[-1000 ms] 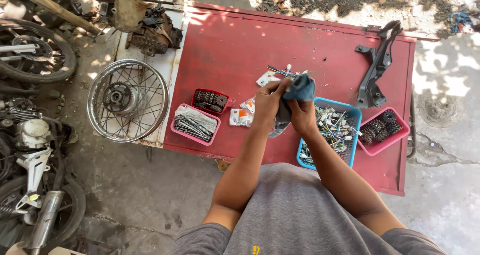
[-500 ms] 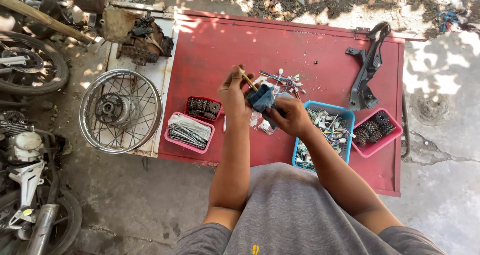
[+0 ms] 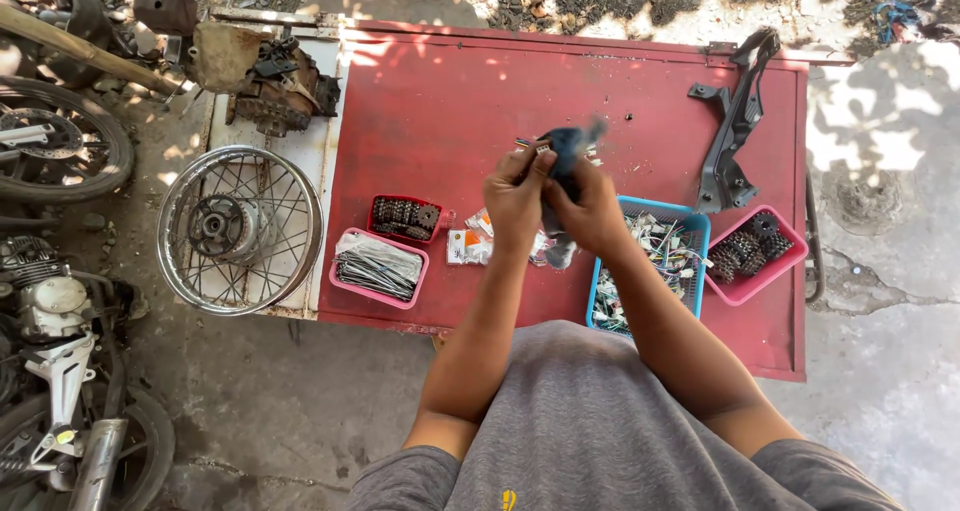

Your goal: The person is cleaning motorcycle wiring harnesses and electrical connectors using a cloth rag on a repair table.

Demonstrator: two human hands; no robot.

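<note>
Both my hands are raised together over the middle of the red table [image 3: 430, 111]. My left hand [image 3: 515, 196] and my right hand [image 3: 590, 211] jointly grip a small part wrapped in a dark blue cloth [image 3: 568, 151], with coloured wire ends sticking out at its left. The cloth is blurred by motion. Just below my hands lie small white packets [image 3: 468, 246], and the blue tray [image 3: 690, 233] of wired parts sits under my right forearm.
A pink tray of spokes [image 3: 380, 268], a red tray of chain pieces [image 3: 403, 217] and a pink tray of sprockets [image 3: 752, 256] rest on the table. A black bracket [image 3: 735, 121] lies at the back right. A spoked wheel [image 3: 240, 229], an engine part [image 3: 280, 86] and motorcycles [image 3: 50, 301] are left.
The view has shifted slightly. My hands have kept working the cloth-wrapped part, lifting it a little farther from me over the table, and the cloth now moves fast enough to blur.
</note>
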